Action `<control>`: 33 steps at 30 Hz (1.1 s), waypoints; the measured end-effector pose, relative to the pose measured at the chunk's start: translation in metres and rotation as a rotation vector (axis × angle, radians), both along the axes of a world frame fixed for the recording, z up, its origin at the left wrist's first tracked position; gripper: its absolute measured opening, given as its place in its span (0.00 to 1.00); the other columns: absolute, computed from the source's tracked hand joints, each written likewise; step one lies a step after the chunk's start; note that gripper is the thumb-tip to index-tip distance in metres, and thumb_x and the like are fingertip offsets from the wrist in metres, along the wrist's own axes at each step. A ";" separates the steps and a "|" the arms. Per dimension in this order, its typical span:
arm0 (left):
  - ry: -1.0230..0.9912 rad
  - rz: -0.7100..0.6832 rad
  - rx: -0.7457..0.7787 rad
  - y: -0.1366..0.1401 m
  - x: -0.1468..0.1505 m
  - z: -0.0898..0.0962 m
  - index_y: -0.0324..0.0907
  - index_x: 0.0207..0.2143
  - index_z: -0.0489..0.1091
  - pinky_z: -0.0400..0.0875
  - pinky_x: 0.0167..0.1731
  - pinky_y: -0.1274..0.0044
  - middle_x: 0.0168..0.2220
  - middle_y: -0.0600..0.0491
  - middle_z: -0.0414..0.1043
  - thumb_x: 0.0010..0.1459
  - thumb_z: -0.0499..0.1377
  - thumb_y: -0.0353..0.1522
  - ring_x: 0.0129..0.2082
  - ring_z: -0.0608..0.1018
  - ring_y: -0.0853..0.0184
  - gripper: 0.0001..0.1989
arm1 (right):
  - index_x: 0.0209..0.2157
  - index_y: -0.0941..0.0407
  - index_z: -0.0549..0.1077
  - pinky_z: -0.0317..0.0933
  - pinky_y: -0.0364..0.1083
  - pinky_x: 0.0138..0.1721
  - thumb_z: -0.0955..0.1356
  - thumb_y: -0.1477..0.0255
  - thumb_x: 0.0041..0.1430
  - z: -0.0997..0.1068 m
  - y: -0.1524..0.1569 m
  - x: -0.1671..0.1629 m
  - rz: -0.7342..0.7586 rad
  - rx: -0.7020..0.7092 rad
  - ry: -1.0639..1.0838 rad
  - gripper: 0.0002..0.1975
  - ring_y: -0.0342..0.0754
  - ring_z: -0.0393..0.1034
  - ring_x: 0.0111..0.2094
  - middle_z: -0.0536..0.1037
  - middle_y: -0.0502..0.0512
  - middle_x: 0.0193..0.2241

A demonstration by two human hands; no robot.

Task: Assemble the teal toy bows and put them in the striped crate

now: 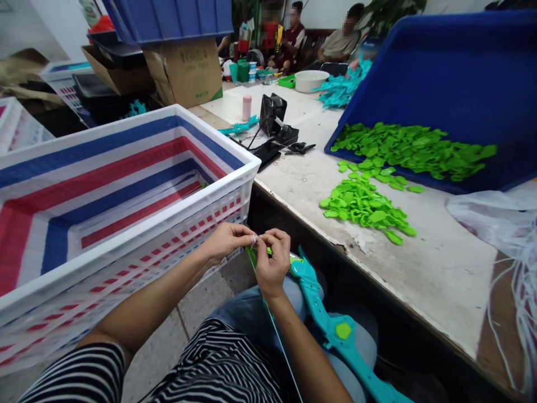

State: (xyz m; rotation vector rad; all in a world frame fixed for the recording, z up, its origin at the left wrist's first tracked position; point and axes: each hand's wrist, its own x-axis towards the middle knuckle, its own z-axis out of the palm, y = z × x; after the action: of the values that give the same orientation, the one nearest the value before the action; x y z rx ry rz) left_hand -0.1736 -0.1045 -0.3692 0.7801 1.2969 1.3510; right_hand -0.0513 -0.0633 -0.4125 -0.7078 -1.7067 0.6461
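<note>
Above my lap, my left hand [229, 240] and my right hand [272, 263] meet, fingertips pinched together on a thin white string [281, 341]. A small loop or knot of it shows between the fingers. From there the string runs taut down past my right forearm. Across my thighs lies a long turquoise plastic piece [314, 299], shaped like a toy bow, with a bright green hexagonal piece [343, 331] set on it. Its far end passes behind my right hand, where more green shows, partly hidden.
At left stands a white plastic crate [218, 187] with a striped lining. On the table [440, 274] are loose green pieces [364, 204], a tipped blue bin [436, 73] holding more, a small black fan [272, 112] and a bundle of white strings [520, 280]. People sit at the back.
</note>
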 end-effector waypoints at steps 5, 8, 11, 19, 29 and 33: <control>0.086 -0.099 0.008 0.003 -0.004 0.001 0.36 0.24 0.75 0.64 0.28 0.80 0.22 0.54 0.73 0.38 0.69 0.36 0.24 0.72 0.72 0.13 | 0.32 0.54 0.70 0.64 0.49 0.39 0.63 0.76 0.60 0.000 0.004 0.005 0.022 0.097 -0.030 0.05 0.47 0.65 0.38 0.68 0.54 0.35; 0.186 -0.176 0.013 0.007 -0.007 0.004 0.36 0.22 0.73 0.62 0.25 0.81 0.20 0.56 0.71 0.40 0.68 0.33 0.23 0.70 0.73 0.10 | 0.32 0.54 0.71 0.64 0.50 0.40 0.64 0.75 0.60 0.001 0.010 0.010 0.080 0.100 -0.058 0.05 0.48 0.66 0.38 0.69 0.54 0.35; 0.236 -0.176 0.020 0.009 -0.006 0.003 0.37 0.22 0.72 0.61 0.24 0.81 0.19 0.56 0.69 0.43 0.65 0.31 0.22 0.69 0.74 0.07 | 0.33 0.54 0.73 0.65 0.49 0.40 0.64 0.74 0.60 0.003 0.014 0.015 0.159 0.030 -0.075 0.06 0.47 0.66 0.39 0.70 0.54 0.35; 0.151 -0.026 0.018 0.011 0.012 0.002 0.37 0.22 0.70 0.63 0.25 0.81 0.19 0.57 0.69 0.46 0.62 0.30 0.21 0.70 0.73 0.05 | 0.36 0.55 0.74 0.68 0.45 0.34 0.65 0.74 0.59 0.002 0.007 0.020 0.116 -0.112 0.020 0.06 0.44 0.69 0.36 0.71 0.54 0.36; 0.114 0.003 0.041 0.013 0.016 0.001 0.36 0.22 0.71 0.63 0.26 0.80 0.20 0.56 0.70 0.44 0.63 0.31 0.22 0.70 0.73 0.06 | 0.29 0.56 0.70 0.67 0.44 0.30 0.65 0.74 0.59 0.007 0.005 0.022 0.075 -0.105 -0.027 0.05 0.44 0.68 0.32 0.71 0.52 0.30; 0.101 -0.095 0.006 0.013 0.009 0.005 0.36 0.22 0.72 0.63 0.26 0.80 0.20 0.55 0.71 0.41 0.64 0.32 0.22 0.70 0.74 0.07 | 0.32 0.55 0.72 0.67 0.44 0.33 0.66 0.77 0.59 0.002 0.005 0.019 -0.026 0.081 -0.022 0.04 0.44 0.69 0.34 0.73 0.52 0.32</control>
State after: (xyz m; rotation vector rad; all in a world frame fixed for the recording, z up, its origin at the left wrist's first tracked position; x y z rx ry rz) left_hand -0.1641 -0.0911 -0.3646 0.9123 1.3182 1.2540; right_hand -0.0322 -0.0579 -0.4104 -0.6816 -1.7315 0.5499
